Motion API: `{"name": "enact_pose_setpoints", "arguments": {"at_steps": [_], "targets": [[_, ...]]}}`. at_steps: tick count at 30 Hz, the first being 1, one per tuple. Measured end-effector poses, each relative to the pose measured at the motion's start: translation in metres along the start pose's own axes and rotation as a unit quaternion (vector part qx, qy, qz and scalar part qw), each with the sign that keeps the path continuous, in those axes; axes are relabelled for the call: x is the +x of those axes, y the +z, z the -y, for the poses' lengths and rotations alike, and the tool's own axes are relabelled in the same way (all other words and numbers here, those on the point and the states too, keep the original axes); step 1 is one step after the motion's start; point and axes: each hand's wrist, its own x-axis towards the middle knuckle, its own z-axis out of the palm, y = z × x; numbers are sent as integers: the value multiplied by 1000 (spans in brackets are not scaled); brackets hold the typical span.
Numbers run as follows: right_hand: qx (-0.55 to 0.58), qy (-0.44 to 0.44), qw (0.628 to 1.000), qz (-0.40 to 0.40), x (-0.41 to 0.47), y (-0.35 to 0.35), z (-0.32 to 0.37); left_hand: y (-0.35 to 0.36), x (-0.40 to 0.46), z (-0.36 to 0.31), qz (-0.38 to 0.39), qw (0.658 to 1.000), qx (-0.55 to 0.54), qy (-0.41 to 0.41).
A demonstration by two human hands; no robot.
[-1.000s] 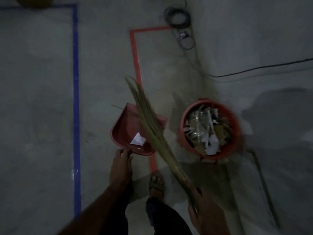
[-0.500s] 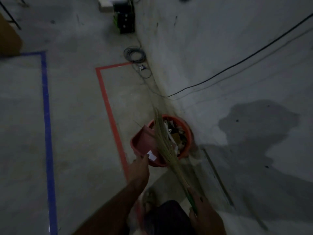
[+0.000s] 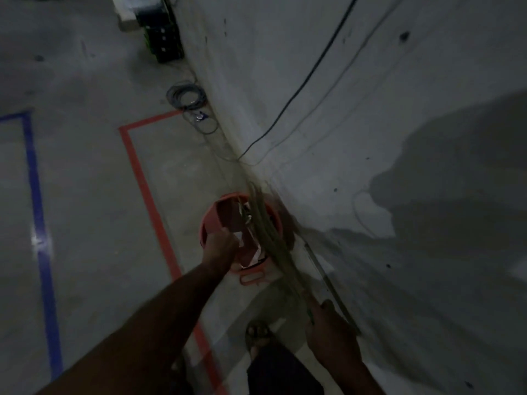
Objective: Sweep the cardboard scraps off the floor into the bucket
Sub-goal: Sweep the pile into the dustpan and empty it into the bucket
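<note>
An orange-red bucket (image 3: 206,223) stands on the floor against the wall. My left hand (image 3: 220,248) grips the red dustpan (image 3: 228,216), which is tipped over the bucket's mouth. Pale cardboard scraps (image 3: 251,253) show inside the bucket below the pan. My right hand (image 3: 328,332) holds the handle of a grass broom (image 3: 268,232), whose bristles stretch across the bucket's right side toward the wall. The image is dark and blurred.
A concrete wall (image 3: 370,138) rises at the right, with a black cable (image 3: 299,89) running down it. A coiled cable (image 3: 186,95) and a dark box (image 3: 164,41) sit on the floor farther off. Red tape (image 3: 142,178) and blue tape (image 3: 37,195) mark the floor. My sandalled foot (image 3: 258,333) is below.
The dustpan went from the floor left of the bucket up over the bucket and tipped. The broom swung along to the bucket's right side. The view lifted toward the wall.
</note>
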Motion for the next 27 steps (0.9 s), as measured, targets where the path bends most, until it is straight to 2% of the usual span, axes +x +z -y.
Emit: {"name": "enact_pose_setpoints", "arguments": {"at_steps": [1, 2, 3, 4, 5, 7, 8, 9, 10, 11, 12, 13, 15, 17, 19, 21, 27], "targets": [[-36, -18, 999, -20, -1, -2, -4, -7, -6, -12, 1, 995, 101, 4], [-50, -18, 999, -5, -3, -8, -4, -20, -15, -28, 25, 988, 150, -1], [-73, -30, 997, -4, -2, -10, -8, -24, -21, -37, 17, 986, 167, 25], [-43, -39, 998, 6, -4, -16, -11, -32, -28, -44, 5, 988, 153, 28], [-12, -39, 999, -21, -5, -23, -10, -30, -29, -44, -3, 987, 155, 34], [-39, -39, 998, -32, -1, -11, -18, -28, -30, -42, 9, 992, 126, 2], [-27, -35, 999, -21, 0, -7, -25, -25, -34, -39, -19, 994, 109, 7], [-11, -39, 999, -4, -2, -8, -26, -23, -39, -35, -71, 997, 37, 9], [8, -37, 999, 11, -4, -6, -25, -22, -42, -28, -89, 995, -37, -18], [22, -10, 1000, -1, -4, -6, -27, -20, -51, -20, -94, 995, -6, -28], [57, 6, 998, 14, -1, -4, -26, -19, -59, -13, -128, 988, 80, -17], [97, -4, 994, 41, -3, -7, -24, -16, -67, -5, -137, 984, 117, -5], [113, 10, 992, 58, -10, 1, -29, -9, -81, 9, -86, 984, 157, 16], [53, -16, 998, -4, -17, 0, -25, -11, -99, 13, -59, 985, 161, -11], [0, -53, 998, -31, -24, -1, -25, -14, -120, 17, -32, 992, 124, 3], [18, -45, 993, -104, -26, 1, -25, -9, -144, 29, -50, 990, 130, -8], [15, -70, 997, -22, -55, -9, 3, -21, -202, 69, -115, 989, 91, 1]]}}
